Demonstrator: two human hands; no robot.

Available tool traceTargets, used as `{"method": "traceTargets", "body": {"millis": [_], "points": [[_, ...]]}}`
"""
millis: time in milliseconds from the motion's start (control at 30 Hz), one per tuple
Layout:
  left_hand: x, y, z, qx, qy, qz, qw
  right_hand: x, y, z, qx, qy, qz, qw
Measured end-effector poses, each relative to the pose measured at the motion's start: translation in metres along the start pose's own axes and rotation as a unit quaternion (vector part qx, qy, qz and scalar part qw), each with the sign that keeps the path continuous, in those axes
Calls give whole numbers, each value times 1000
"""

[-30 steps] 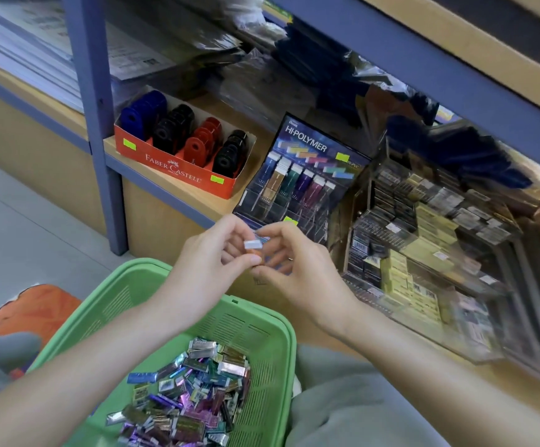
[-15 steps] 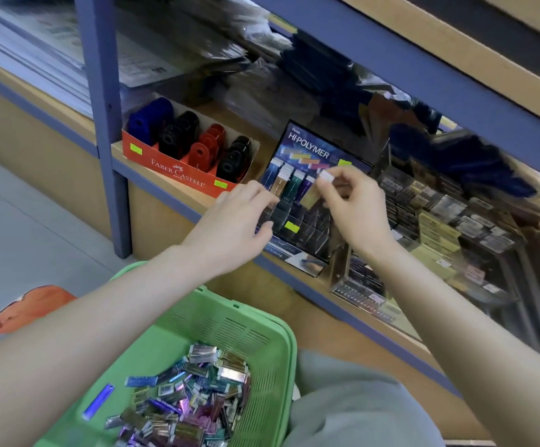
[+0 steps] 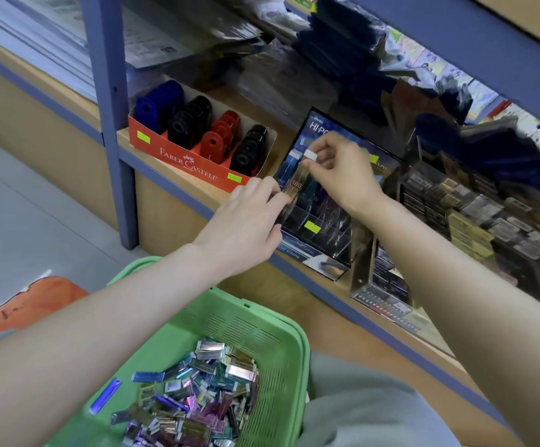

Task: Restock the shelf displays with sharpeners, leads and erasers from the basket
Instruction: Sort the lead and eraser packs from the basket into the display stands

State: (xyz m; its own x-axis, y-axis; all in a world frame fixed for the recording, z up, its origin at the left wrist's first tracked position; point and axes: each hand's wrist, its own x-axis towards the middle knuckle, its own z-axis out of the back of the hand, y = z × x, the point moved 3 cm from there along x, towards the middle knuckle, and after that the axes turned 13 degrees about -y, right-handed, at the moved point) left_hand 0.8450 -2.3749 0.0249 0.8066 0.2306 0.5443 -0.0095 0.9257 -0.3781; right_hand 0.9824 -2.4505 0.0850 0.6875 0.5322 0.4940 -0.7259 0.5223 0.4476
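Observation:
My right hand [image 3: 343, 171] pinches the white-capped top of a slim gold lead case [image 3: 299, 179] over the black HI-POLYMER lead display [image 3: 323, 221] on the shelf. At the display's left edge, my left hand [image 3: 246, 221] touches the lower end of that case with curled fingers. Below, a green basket [image 3: 262, 330] on my lap holds several shiny lead cases [image 3: 197, 401] in mixed colours.
A red Faber-Castell box [image 3: 194, 162] of blue, black and red sharpeners stands left of the display. Racks of small packs [image 3: 462, 221] fill the shelf to the right. A blue upright post [image 3: 110, 117] rises at the left. An orange stool [image 3: 29, 304] sits on the floor.
Both hands rose from above the basket to the lead display. My right hand carried the case to the display's upper slots; my left hand followed to its left edge.

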Motion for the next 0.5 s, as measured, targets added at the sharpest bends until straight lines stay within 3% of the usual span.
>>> {"method": "traceTargets", "body": {"millis": [267,500], "points": [[-1,3,-3,1,-6,-7,1000,5,-7,-8,-41,82,14,996],[-1,7,-4,7,-16,-16,1000,0,-6,-20,-117,31,76,990]]}}
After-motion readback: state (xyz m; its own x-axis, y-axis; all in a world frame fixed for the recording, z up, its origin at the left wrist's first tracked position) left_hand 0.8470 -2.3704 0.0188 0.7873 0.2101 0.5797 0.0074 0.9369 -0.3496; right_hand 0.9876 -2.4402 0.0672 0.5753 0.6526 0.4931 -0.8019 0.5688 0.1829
